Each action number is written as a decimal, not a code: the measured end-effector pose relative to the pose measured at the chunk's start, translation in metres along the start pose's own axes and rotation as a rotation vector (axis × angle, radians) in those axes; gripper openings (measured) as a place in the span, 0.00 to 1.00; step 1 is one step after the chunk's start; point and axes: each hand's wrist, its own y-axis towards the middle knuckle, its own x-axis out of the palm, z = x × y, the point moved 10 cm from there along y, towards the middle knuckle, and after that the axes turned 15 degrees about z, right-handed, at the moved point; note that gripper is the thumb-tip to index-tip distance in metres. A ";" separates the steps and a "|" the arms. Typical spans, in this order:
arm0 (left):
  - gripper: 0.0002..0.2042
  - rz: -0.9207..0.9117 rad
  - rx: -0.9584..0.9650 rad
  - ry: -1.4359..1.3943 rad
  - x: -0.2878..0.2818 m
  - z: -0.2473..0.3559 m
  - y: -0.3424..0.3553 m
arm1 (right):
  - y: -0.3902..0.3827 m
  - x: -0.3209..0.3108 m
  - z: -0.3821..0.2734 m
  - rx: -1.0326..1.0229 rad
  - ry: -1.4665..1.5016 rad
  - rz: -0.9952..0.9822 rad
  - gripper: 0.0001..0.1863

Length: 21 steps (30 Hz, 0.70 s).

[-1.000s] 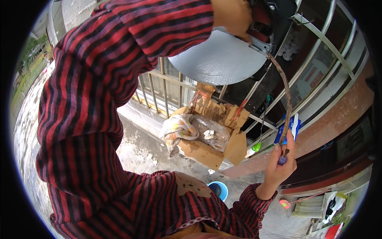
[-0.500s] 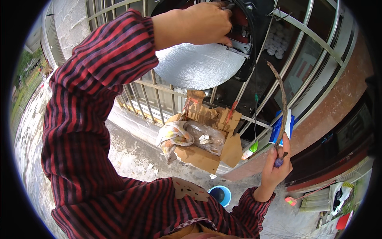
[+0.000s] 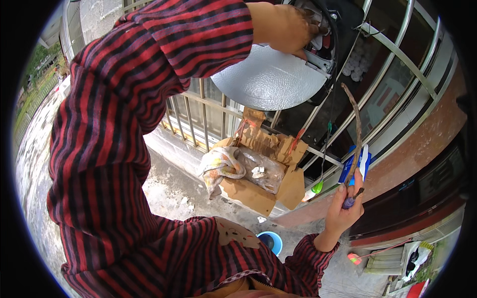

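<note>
Your left hand [image 3: 280, 26] is raised high, fingers curled closed on the top edge of a round silvery dome [image 3: 266, 79] where it meets a black housing [image 3: 338, 30]. The grip sits right at the seam, with the dome bulging out below your knuckles and the housing's dark inside showing to the right. Your red-and-black striped sleeve [image 3: 124, 124] fills the left of the view.

Your right hand [image 3: 343, 213] is lower, at the right, closed around the bottom of a thin brown stick [image 3: 355, 134]. The stick stands nearly upright, curving a little at the top, and a small purple bit shows at its lower end between your fingers. Just behind the stick is a blue and white carton [image 3: 362, 164]; you cannot tell whether it touches the hand.

Between your hands, a torn cardboard box [image 3: 268, 188] sits on the ledge against the window bars [image 3: 198, 114], with a stained cloth [image 3: 218, 166] hanging over its left side and a clear bag inside. A green bulb-like piece [image 3: 317, 187] hangs on a cord by the box. A blue tub [image 3: 271, 242] sits on the ground below.
</note>
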 end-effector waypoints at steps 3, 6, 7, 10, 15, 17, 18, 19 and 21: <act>0.45 0.204 0.100 0.060 -0.016 0.007 -0.004 | 0.002 0.003 -0.003 0.000 -0.020 -0.023 0.28; 0.41 0.030 0.056 0.107 0.002 0.002 -0.002 | 0.000 0.008 -0.003 0.013 -0.058 -0.062 0.27; 0.41 -0.080 0.029 0.122 0.012 -0.001 -0.002 | -0.001 0.009 -0.006 -0.005 -0.053 -0.058 0.27; 0.37 -0.217 0.047 0.163 0.023 0.000 -0.002 | -0.001 0.007 -0.008 -0.014 -0.027 -0.034 0.27; 0.32 -0.224 -0.016 0.079 0.028 0.003 -0.001 | -0.001 0.001 -0.012 -0.007 -0.033 -0.028 0.27; 0.30 -0.322 -0.020 0.050 0.038 0.004 -0.001 | 0.001 0.003 -0.020 -0.031 -0.049 -0.049 0.26; 0.28 -0.372 -0.025 0.034 0.042 0.004 -0.001 | 0.003 0.004 -0.026 -0.043 -0.043 -0.058 0.26; 0.28 -0.385 -0.028 0.048 0.043 0.003 -0.001 | 0.007 0.006 -0.034 -0.071 -0.050 -0.045 0.26; 0.26 -0.412 -0.036 0.074 0.044 0.003 -0.002 | 0.018 0.010 -0.051 -0.120 -0.034 -0.007 0.26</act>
